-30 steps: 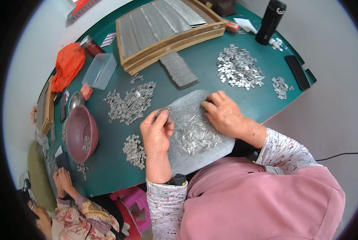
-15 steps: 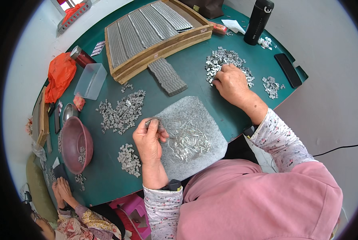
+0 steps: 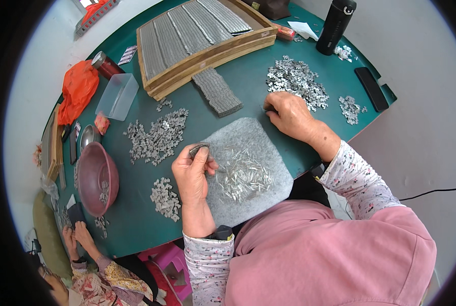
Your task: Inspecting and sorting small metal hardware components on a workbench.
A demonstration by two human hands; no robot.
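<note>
Clamps one dark metal piece (image 3: pixel 199 150) in left hand (image 3: pixel 192 176), at left edge of grey mat (image 3: pixel 276 186). Bends right hand (image 3: pixel 291 116) just beyond mat's far edge; cannot tell its grip. Has one pin heap (image 3: pixel 245 177) on mat.

Dark-grey piece (image 3: pixel 199 149) in left hand (image 3: pixel 192 172); silver pins (image 3: pixel 245 177) strewn on mat (image 3: pixel 240 131)
</note>
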